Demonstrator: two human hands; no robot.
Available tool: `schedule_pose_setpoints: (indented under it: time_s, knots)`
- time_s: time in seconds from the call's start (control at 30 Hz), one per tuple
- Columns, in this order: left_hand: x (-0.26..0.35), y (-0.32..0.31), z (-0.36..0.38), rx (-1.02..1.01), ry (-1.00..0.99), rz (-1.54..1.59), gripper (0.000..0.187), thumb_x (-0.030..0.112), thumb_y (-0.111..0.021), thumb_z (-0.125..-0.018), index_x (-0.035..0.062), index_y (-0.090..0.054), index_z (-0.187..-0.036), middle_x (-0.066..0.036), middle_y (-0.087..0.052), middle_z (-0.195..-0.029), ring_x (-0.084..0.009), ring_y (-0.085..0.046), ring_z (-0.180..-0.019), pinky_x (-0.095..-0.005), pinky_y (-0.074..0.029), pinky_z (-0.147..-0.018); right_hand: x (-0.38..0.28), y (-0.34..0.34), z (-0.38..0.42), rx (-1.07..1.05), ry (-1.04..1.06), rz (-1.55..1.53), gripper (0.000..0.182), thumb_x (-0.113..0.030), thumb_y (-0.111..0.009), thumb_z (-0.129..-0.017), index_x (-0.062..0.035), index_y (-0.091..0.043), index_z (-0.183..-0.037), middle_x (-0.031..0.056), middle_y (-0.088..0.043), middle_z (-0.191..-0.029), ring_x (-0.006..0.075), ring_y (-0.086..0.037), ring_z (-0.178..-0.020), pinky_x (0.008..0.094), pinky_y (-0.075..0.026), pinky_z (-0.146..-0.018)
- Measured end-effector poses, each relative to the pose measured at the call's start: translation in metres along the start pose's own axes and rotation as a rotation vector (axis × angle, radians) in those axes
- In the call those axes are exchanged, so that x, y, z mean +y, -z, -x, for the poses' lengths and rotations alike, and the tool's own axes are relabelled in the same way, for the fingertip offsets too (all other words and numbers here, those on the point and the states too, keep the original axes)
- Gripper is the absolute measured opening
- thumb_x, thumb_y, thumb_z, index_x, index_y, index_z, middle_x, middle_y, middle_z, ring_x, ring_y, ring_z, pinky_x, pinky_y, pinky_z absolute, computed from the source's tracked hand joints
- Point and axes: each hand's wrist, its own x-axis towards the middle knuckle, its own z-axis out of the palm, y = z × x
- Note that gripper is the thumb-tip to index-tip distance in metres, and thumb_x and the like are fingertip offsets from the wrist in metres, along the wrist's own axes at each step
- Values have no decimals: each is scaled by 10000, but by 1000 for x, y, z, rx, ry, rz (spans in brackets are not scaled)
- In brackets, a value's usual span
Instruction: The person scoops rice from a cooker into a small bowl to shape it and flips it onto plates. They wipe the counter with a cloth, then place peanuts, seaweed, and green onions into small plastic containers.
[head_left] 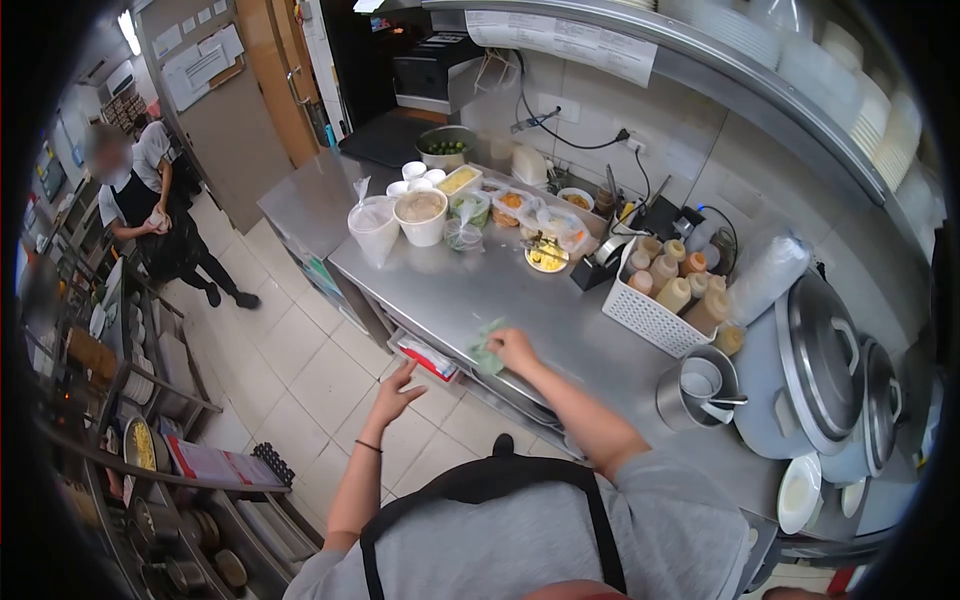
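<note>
My right hand [514, 351] is closed on a pale green cloth [488, 350] at the front edge of the steel counter [420, 292]. Part of the cloth lies against the metal, and part is hidden under my fingers. To the left, my left hand [394, 397] hangs in the air with its fingers apart and nothing in it. Just beyond its fingertips, below the counter top, a drawer [428, 358] with red and white contents stands pulled out. Farther back on the counter sits a small bowl of chopped yellow food [547, 255].
Tubs and bags of food [420, 212] line the counter's back. A white basket of sauce bottles [660, 312], a steel pot [695, 385] and large lidded pots [815, 360] stand to the right. A person in an apron [150, 215] is at the far left, near shelving [150, 390].
</note>
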Motion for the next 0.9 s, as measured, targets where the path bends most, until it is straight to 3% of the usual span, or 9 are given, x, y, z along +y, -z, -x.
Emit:
schedule_pose_setpoints:
  time_s: [0.07,0.1,0.17,0.2,0.23,0.37,0.57,0.73,0.9]
  knots:
    - [24,-18,-30,-76,35,338,628,118,-647,-758,107,-350,-1311,-126,-498,-1201,-222,-513,-1057,-301,-451,-836,-56,11,7,-116,-107,-366,192,-87,-621,-739,15,-623,-901,105,-616,-888,165,-597,-765,280,-458,-687]
    - [54,-22,-39,-153,122,546,516,51,-617,-753,67,-450,-1241,-88,-582,-1042,-150,-572,-875,-260,-473,-752,-66,8,7,-114,-105,-367,192,-87,-621,-739,15,-623,-901,105,-616,-888,165,-597,-765,280,-458,-687]
    - [58,-29,-64,-120,115,499,433,21,-609,-736,40,-514,-1158,-61,-596,-946,-120,-563,-790,-248,-468,-708,-73,0,8,-125,-11,-882,193,-36,-611,-756,4,-602,-944,43,-606,-875,100,-565,-794,243,-449,-700]
    - [59,-32,-75,-84,108,457,357,-9,-601,-720,13,-577,-1075,-34,-611,-849,-90,-555,-705,-236,-463,-664,-70,2,5,-122,-10,-882,193,-36,-611,-756,4,-602,-944,43,-606,-875,100,-565,-794,243,-449,-700]
    - [66,-32,-82,-69,127,461,202,-59,-594,-677,-16,-630,-871,-27,-613,-764,-94,-551,-668,-220,-441,-619,-66,8,2,-126,-46,-906,201,-19,-608,-754,2,-592,-953,36,-603,-879,105,-565,-803,242,-448,-710]
    - [86,-33,-108,-95,160,409,146,-77,-629,-645,-13,-609,-775,-55,-614,-759,-112,-559,-665,-226,-446,-622,-54,28,-17,-137,-145,-922,225,36,-611,-718,11,-587,-940,51,-598,-880,113,-562,-792,234,-453,-700]
    - [100,-19,-155,-318,270,657,152,-49,-649,-680,-34,-607,-825,-79,-608,-770,-138,-580,-668,-232,-467,-633,-48,48,-43,-65,-230,-1041,222,74,-602,-701,12,-595,-914,63,-600,-863,113,-570,-746,224,-460,-660]
    - [92,-1,-213,-444,228,476,192,20,-689,-677,-22,-630,-855,-38,-613,-749,-77,-539,-619,-191,-412,-547,-48,48,-63,138,-173,-1012,186,76,-596,-721,16,-601,-898,75,-617,-853,117,-589,-750,219,-472,-664]
    - [77,20,-257,-584,215,447,180,54,-707,-676,0,-640,-834,-26,-615,-729,-63,-530,-610,-177,-391,-528,-64,45,-76,329,-213,-642,149,41,-608,-744,24,-595,-892,72,-630,-819,104,-596,-732,216,-480,-651]
